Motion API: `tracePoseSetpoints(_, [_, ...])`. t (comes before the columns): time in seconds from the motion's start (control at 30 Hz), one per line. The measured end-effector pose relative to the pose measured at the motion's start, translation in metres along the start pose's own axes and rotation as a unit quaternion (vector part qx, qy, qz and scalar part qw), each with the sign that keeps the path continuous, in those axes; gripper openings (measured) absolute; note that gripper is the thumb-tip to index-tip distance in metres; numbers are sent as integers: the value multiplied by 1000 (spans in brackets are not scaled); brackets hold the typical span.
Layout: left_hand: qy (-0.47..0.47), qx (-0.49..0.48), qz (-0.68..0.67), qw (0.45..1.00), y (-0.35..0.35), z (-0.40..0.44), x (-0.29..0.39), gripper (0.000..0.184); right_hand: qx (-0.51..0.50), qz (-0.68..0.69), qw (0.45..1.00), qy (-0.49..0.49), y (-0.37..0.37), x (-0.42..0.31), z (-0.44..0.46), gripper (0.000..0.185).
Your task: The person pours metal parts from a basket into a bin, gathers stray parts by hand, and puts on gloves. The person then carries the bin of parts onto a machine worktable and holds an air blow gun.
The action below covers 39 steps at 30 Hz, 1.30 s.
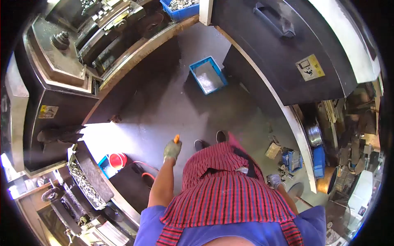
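My left hand [172, 151], in a grey-green glove, is closed around an orange object [177, 139] whose tip sticks out beyond the fingers. It hangs over the grey floor, left of the red striped apron [221, 180]. My right hand [274, 180], in a light grey glove, is low at the apron's right side. Its fingers are too small and partly hidden to read, and I cannot make out anything in it. Near it are a blue crate [292, 160] and small metal parts [286, 172] on the floor.
A blue bin [208, 75] with a grey inside sits on the floor ahead. Dark machine housings [283, 53] flank both sides. At the lower left are a red bucket [117, 161] and a long tray of metal shavings [84, 180]. A blue basket [180, 12] of metal parts is at the top.
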<state>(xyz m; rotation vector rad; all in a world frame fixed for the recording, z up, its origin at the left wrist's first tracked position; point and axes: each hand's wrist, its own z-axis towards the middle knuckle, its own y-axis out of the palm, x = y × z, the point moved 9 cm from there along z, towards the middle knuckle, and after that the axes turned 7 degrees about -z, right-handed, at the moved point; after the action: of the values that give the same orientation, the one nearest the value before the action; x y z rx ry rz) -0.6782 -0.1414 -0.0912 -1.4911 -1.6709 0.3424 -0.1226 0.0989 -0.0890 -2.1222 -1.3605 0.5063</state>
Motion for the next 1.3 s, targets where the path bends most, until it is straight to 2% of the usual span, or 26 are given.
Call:
tracePoseSetpoints(0.03, [-40,8,-44,998,0,8,8,46,-28,2,999,21,5,9,-10,15])
tracePoseSetpoints(0.1, [-50,5,-56,997,9,17,19,44,-82,3,995,59,25,29,-29,16])
tracePoseSetpoints(0.2, [-71,15,-81,994,22,16,17,40,-51,-31,998,19,38,40,-36,12])
tracePoseSetpoints(0.27, [-84,-6,-52,995,38,-6,-6,40,-66,-40,997,-6,54,52,-34,11])
tracePoseSetpoints(0.3, [-108,3,-61,992,46,-23,-32,40,-77,-42,996,-15,57,62,-29,10])
tracePoseSetpoints(0.37, [-182,3,27,983,58,-71,-90,40,-88,-49,994,-45,50,76,-10,10])
tracePoseSetpoints(0.43, [-344,16,-124,931,66,-151,-151,41,-94,-64,991,-70,38,87,14,9])
tracePoseSetpoints(0.47, [-433,91,-243,863,64,-198,-174,39,-94,-72,989,-85,28,91,28,9])
tracePoseSetpoints(0.5, [-505,163,-354,770,70,-246,-193,37,-93,-86,987,-98,18,94,41,9])
tracePoseSetpoints(0.57, [-489,249,-297,782,92,-301,-269,35,-87,-120,981,-128,-6,98,71,10])
tracePoseSetpoints(0.6, [-508,247,-319,761,95,-328,-265,37,-83,-141,976,-147,-19,99,87,10])
tracePoseSetpoints(0.67, [-461,176,-102,864,66,-349,-220,37,-63,-198,961,-184,-52,96,122,11])
tracePoseSetpoints(0.7, [-477,184,-114,852,54,-364,-204,37,-53,-227,952,-200,-69,91,139,12])
tracePoseSetpoints(0.77, [-513,238,-344,750,57,-389,-190,38,9,-277,935,-223,-112,80,173,13])
tracePoseSetpoints(0.8, [-518,246,-356,738,68,-395,-196,38,54,-293,926,-230,-135,75,191,14])
tracePoseSetpoints(0.87, [-433,151,-125,880,80,-377,-200,37,215,-255,907,-257,-190,63,227,14])
tracePoseSetpoints(0.93, [-464,147,-172,856,80,-376,-200,41,220,-345,887,-214,-241,40,265,16])
tracePoseSetpoints(1.0, [-467,178,-256,827,73,-374,-201,46,268,-315,885,-213,-306,0,282,16])
tracePoseSetpoints(1.03, [-454,157,-233,846,62,-367,-195,48,350,-193,876,-270,-337,-19,287,13])
tracePoseSetpoints(1.07, [-442,198,-231,844,52,-363,-197,47,336,-164,888,-266,-360,-41,300,11])
tracePoseSetpoints(1.1, [-443,218,-288,821,65,-353,-222,47,207,164,955,-137,-393,-49,303,10])
tracePoseSetpoints(1.13, [-434,234,-345,799,76,-340,-243,48,46,469,882,11,-393,-79,285,10])
tracePoseSetpoints(1.2, [-380,305,-288,824,38,-321,-245,48,33,628,773,-88,-431,-157,279,14])
tracePoseSetpoints(1.23, [-327,274,-419,802,37,-300,-250,48,66,683,725,-67,-453,-193,260,6])
tracePoseSetpoints(1.27, [-247,320,-395,825,15,-283,-246,42,-69,709,670,-209,-450,-224,304,29])
tracePoseSetpoints(1.3, [-265,277,-345,857,-17,-275,-223,41,-62,697,676,-231,-464,-260,296,36])
